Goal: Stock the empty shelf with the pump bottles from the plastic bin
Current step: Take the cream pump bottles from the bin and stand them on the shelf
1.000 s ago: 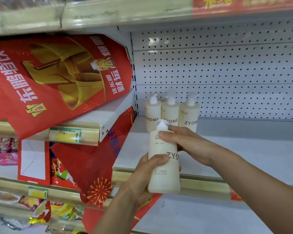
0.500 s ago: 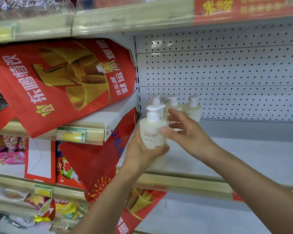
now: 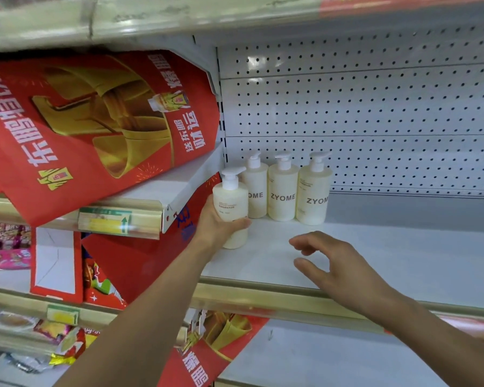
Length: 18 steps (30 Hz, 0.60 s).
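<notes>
Grip: left hand [image 3: 221,224] curled round lower body of pump bottle [image 3: 231,202], upright, base at or just above shelf [image 3: 403,255]; cannot tell which. Low hold likely for steady set-down. Right hand [image 3: 338,263] empty, fingers loosely spread over shelf. Behind: three bottles [image 3: 282,196] against pegboard [image 3: 375,107], labels out. Held one just before leftmost, probably starting front row. Red banner [image 3: 95,121] crowding left edge.

A: Hidden?
B: The left hand [image 3: 217,224] covers the lower left side of the pump bottle [image 3: 231,202] it grips. The back-row bottle [image 3: 256,191] behind it shows only "OME" of its label.
A: Unreadable?
B: Small print on every bottle. Blurred: snack packets [image 3: 3,247] far left of the left hand; shelf lip [image 3: 179,15] high above both hands.
A: Cropped?
B: The red banner [image 3: 95,129], at the left edge; the right forearm [image 3: 430,331] below the right hand [image 3: 338,263], at the bottom corner.
</notes>
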Each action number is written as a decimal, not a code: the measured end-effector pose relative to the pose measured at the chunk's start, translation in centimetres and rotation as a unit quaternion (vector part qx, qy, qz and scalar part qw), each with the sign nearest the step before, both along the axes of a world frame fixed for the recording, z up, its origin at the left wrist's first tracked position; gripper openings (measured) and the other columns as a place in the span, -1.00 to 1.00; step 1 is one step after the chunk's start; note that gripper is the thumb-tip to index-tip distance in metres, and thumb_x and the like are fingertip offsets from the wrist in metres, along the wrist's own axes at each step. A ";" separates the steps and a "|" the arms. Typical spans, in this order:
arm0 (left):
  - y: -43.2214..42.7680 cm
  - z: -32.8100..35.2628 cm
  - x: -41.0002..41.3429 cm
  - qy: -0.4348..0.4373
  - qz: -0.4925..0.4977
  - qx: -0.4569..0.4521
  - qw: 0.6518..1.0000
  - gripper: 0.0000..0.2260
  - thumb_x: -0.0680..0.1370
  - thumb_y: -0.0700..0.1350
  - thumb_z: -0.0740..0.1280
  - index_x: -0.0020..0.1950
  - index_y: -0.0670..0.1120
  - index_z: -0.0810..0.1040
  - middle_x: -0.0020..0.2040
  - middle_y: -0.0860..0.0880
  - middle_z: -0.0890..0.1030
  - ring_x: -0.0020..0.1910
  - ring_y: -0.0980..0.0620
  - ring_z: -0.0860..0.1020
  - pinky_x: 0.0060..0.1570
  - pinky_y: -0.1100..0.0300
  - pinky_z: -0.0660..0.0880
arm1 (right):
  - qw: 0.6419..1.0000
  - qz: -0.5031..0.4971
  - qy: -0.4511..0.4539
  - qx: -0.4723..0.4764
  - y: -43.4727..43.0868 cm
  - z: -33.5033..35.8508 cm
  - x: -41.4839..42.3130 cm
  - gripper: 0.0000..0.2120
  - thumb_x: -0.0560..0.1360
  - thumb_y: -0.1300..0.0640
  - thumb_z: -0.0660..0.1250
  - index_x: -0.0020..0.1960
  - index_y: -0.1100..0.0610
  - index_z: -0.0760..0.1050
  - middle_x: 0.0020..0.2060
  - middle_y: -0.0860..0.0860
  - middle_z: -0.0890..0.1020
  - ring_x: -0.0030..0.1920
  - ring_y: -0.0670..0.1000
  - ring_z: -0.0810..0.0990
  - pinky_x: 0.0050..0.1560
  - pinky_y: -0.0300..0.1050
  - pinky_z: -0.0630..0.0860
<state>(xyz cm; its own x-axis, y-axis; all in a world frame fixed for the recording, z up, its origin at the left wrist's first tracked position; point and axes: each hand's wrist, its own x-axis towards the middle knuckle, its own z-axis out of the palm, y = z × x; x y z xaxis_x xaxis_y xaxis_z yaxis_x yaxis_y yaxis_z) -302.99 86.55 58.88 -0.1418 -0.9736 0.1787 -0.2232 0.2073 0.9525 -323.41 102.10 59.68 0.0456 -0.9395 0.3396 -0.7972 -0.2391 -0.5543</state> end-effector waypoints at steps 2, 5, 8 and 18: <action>-0.4 0.1 0.1 0.001 0.000 0.004 1.000 -0.39 0.32 -0.28 0.58 0.29 -0.07 0.42 0.10 -0.06 0.62 -0.06 0.15 0.58 -0.22 0.34 0.47 | 1.000 0.003 -0.001 0.005 0.2 -0.3 0.0 -0.73 0.53 0.00 0.32 0.23 -0.12 0.50 -0.01 -0.35 0.52 0.09 -0.26 0.50 0.13 -0.18 0.47; -0.8 -0.1 0.4 0.000 0.005 0.011 1.000 -0.43 0.33 -0.28 0.58 0.27 -0.05 0.45 0.11 -0.06 0.63 -0.02 0.08 0.59 -0.22 0.33 0.49 | 1.000 0.004 0.001 0.011 0.4 -0.7 0.4 -0.73 0.54 0.02 0.33 0.23 -0.11 0.49 -0.01 -0.34 0.52 0.09 -0.24 0.50 0.12 -0.18 0.47; -0.1 -0.1 0.7 -0.006 0.004 0.027 1.000 -0.35 0.34 -0.20 0.59 0.35 -0.03 0.39 0.18 0.00 0.60 0.11 0.05 0.58 -0.14 0.30 0.48 | 0.998 -0.014 0.049 0.022 0.7 -1.0 1.3 -0.70 0.55 -0.03 0.29 0.28 -0.12 0.45 0.09 -0.31 0.49 0.11 -0.24 0.49 0.08 -0.18 0.44; 11.1 -2.2 5.8 -0.124 0.009 -0.099 0.987 -0.52 0.51 -0.06 0.43 0.40 0.00 0.38 0.26 0.11 0.44 0.28 0.14 0.42 0.30 0.15 0.37 | 0.975 -0.079 0.195 -0.068 5.0 -2.1 6.5 -0.60 0.50 -0.04 0.20 0.31 0.02 0.43 0.21 -0.05 0.51 0.10 0.06 0.55 -0.22 -0.07 0.49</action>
<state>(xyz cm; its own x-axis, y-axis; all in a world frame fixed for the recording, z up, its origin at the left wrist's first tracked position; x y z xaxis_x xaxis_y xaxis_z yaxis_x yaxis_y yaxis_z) -297.16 97.68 56.72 -0.1886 -0.9257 0.3280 -0.4498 0.3783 0.8091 -316.93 107.07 57.55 0.0557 -0.8924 0.4479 -0.9739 -0.1473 -0.1724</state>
